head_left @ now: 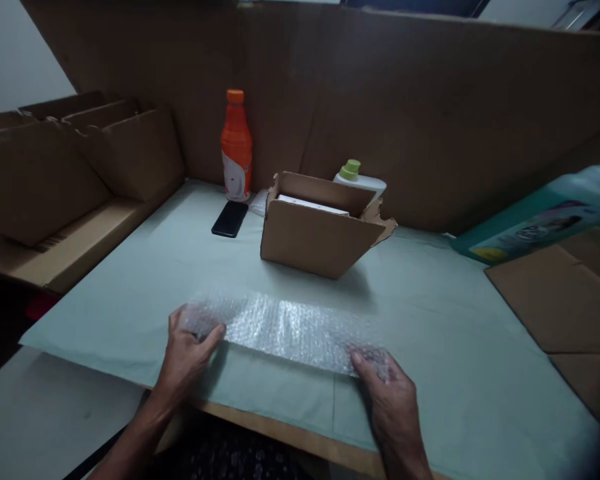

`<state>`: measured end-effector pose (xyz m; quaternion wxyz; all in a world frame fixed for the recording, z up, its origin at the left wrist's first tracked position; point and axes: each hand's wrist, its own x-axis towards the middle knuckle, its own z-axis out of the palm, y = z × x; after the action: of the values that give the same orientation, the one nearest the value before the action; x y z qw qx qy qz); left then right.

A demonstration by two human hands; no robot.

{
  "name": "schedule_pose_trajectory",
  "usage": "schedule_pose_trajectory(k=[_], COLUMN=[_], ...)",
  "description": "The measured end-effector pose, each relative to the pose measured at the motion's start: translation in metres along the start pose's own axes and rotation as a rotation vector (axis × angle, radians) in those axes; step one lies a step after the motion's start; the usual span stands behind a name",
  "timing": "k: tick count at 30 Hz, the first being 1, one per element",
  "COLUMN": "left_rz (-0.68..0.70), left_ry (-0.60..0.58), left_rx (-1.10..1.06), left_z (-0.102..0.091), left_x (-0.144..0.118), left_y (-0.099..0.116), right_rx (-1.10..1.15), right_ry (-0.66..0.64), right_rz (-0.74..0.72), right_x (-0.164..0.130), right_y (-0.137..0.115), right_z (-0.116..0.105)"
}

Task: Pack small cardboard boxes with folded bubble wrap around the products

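A clear strip of bubble wrap (285, 327) stretches between my two hands above the pale green cloth (145, 267). My left hand (190, 347) grips its left end, thumb on top and fingers behind. At the right end, my right hand (387, 387) pinches the strip the same way. Just beyond the wrap stands a small open cardboard box (315, 237), with a white flat thing (313, 205) showing inside it. The rest of that white thing is hidden by the box wall.
Behind the box are an orange bottle (237, 147), a black phone (230, 219) and a white bottle with a green cap (351, 168). Cardboard dividers (35, 173) stand at left. A teal jug (540, 223) leans at right by a cardboard piece (570, 293). A tall cardboard wall (430, 100) closes the back.
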<state>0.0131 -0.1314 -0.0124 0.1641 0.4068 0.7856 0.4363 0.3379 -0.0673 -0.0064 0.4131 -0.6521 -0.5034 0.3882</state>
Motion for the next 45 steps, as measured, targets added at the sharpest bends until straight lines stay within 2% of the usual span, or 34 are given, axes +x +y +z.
schedule_pose_trajectory(k=[3,5,7,9,10,12,15,17,18,20,25,27,29,32,34,36,38,40,42,45], left_rz=[0.127,0.189,0.268,0.358,0.388,0.395,0.268,0.224,0.229,0.254,0.162,0.128,0.129,0.180,0.225,0.273,0.367,0.526,0.675,0.758], left_ry=[0.023,0.092,0.108,0.035,-0.022,-0.138,-0.323,-0.411,-0.437,-0.456,-0.462,-0.450,-0.444,-0.456,-0.462,-0.423,-0.369,-0.363,-0.433,-0.551], left_rx=[0.251,0.328,0.322,0.256,0.206,0.078,-0.184,-0.336,-0.386,-0.435,-0.380,-0.342,-0.336,-0.360,-0.346,-0.223,-0.019,0.161,0.277,0.388], left_z=[-0.009,-0.022,-0.031,-0.026,-0.016,0.015,0.075,0.106,0.116,0.122,0.094,0.085,0.084,0.093,0.093,0.081,0.060,0.038,0.026,0.022], left_x=[0.003,0.008,0.019,0.037,0.048,0.075,0.113,0.130,0.135,0.133,0.089,0.079,0.085,0.112,0.128,0.128,0.108,0.074,0.040,0.011], left_y=[-0.023,-0.028,-0.020,-0.002,0.008,0.030,0.057,0.068,0.071,0.070,0.045,0.039,0.043,0.057,0.061,0.057,0.047,0.036,0.025,0.012], right_rx=[-0.310,-0.467,-0.542,-0.530,-0.501,-0.414,-0.230,-0.126,-0.103,-0.113,-0.232,-0.252,-0.260,-0.249,-0.236,-0.268,-0.364,-0.463,-0.538,-0.637], right_ry=[0.140,0.247,0.243,0.135,0.064,-0.063,-0.205,-0.282,-0.304,-0.313,-0.291,-0.286,-0.291,-0.305,-0.301,-0.259,-0.208,-0.229,-0.368,-0.632], right_rz=[-0.131,-0.206,-0.259,-0.305,-0.331,-0.383,-0.399,-0.368,-0.354,-0.336,-0.332,-0.359,-0.369,-0.356,-0.375,-0.460,-0.609,-0.791,-0.953,-1.063], right_x=[0.002,0.008,0.022,0.046,0.061,0.096,0.146,0.168,0.172,0.171,0.136,0.131,0.138,0.160,0.170,0.166,0.144,0.109,0.072,0.034], right_y=[0.011,0.012,0.008,0.000,-0.005,-0.015,-0.029,-0.034,-0.036,-0.035,-0.024,-0.024,-0.029,-0.037,-0.037,-0.031,-0.023,-0.016,-0.013,-0.008], right_z=[-0.031,-0.055,-0.071,-0.072,-0.066,-0.041,0.007,0.033,0.041,0.049,0.041,0.044,0.051,0.060,0.057,0.045,0.030,0.022,0.024,0.033])
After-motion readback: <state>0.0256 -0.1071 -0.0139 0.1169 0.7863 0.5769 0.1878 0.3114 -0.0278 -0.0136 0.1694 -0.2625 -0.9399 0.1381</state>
